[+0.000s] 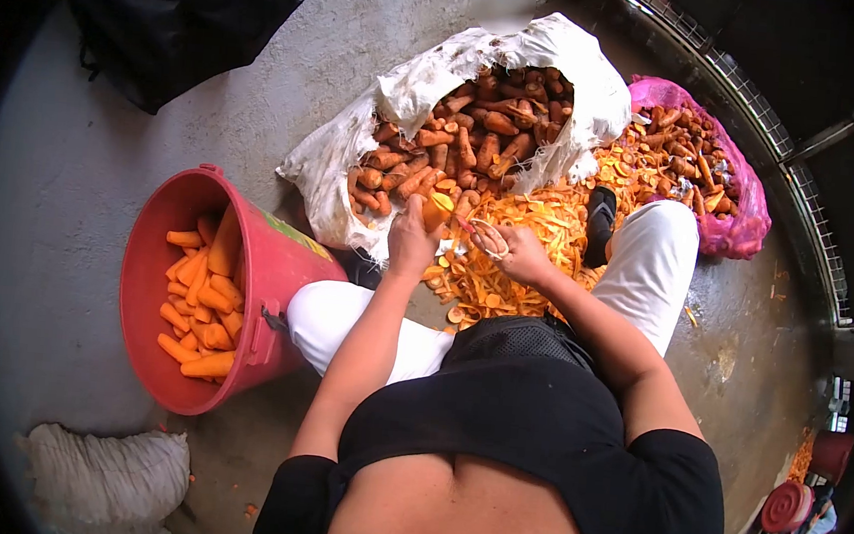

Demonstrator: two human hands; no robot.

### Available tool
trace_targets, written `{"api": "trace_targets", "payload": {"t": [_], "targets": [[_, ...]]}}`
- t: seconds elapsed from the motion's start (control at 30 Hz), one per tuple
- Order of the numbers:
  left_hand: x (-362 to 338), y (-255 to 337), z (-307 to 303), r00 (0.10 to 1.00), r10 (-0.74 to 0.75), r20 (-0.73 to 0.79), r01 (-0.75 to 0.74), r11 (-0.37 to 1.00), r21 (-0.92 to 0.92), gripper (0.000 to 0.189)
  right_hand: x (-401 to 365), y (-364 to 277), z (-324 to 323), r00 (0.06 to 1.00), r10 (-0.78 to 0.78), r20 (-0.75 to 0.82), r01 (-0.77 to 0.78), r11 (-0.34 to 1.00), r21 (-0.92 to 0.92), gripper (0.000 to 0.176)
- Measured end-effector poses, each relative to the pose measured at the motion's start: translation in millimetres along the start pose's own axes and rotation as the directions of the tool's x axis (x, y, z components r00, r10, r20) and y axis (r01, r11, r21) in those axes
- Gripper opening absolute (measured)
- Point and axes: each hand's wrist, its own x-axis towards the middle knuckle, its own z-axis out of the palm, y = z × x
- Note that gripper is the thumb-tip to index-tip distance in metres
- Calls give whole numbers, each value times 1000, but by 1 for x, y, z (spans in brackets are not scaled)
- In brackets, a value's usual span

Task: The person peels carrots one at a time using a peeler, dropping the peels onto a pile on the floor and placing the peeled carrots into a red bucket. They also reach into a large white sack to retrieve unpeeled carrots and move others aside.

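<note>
My left hand (415, 238) is closed around a partly peeled carrot (439, 208), its bright orange flesh showing at the upper end. Just to the right, my right hand (526, 256) grips a peeler (490, 240) with a pale loop-shaped handle, its tip pointing toward the carrot. A small gap seems to separate the two. Beneath both hands lies a heap of orange peelings (505, 291) on the floor. Unpeeled carrots (467, 142) spill from an open white sack (341, 145) right in front of my left hand.
On the left, a red bucket (287, 256) holds peeled carrots (206, 295). A pink mesh sack (748, 207) of carrot pieces stands at the right. A black bag (180, 22) lies upper left, a white sack (115, 473) lower left. A person (812, 533) is at far lower right.
</note>
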Motion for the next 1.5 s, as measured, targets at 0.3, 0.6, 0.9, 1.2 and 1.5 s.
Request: {"api": "trace_targets", "payload": {"t": [0.3, 0.6, 0.9, 1.2, 1.5], "targets": [[-1, -5, 8, 997, 62, -39, -57, 990, 129, 26, 0, 2, 6, 998, -5, -59, 2, 998, -61, 36], [0, -4, 7, 994, 103, -32, -97, 985, 144, 24, 1, 8, 9, 999, -14, -50, 11, 998, -57, 38], [1, 1, 6, 997, 75, -23, -71, 988, 140, 24, -1, 3, 2, 999, 29, -26, -29, 999, -24, 40], [-1, 0, 2, 987, 140, -76, -126, 978, 169, 25, 4, 18, 5, 999, 40, -11, -40, 997, -73, 47], [-9, 15, -6, 997, 55, -51, -49, 993, 108, 22, 1, 30, 8, 998, 5, -66, -13, 993, -119, 48]]}}
